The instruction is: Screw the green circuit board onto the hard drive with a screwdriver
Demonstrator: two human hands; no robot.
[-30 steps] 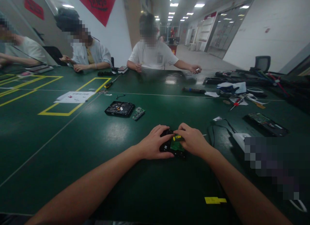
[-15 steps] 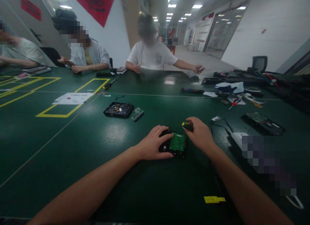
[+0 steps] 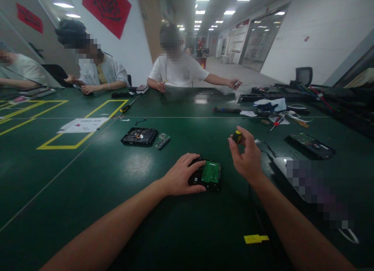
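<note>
A black hard drive with a green circuit board facing up lies flat on the table. Across its left part rests my left hand, thumb along the near edge and fingers over the far side, gripping it. Up and to the right of the drive, my right hand is raised off the table. It holds a screwdriver by its yellow-and-black handle; the handle's end points toward me and the shaft is hidden. Farther left lie another hard drive and a loose circuit board.
To the right are a third drive, a white power strip with a cable, and a red screwdriver among scraps. A yellow tag lies near me. Paper sheets and a screwdriver lie far left. People sit across the table.
My right hand has lifted up and away from the drive, turning the screwdriver handle in its fingers. My left hand stays on the drive. The whole view has shifted slightly.
</note>
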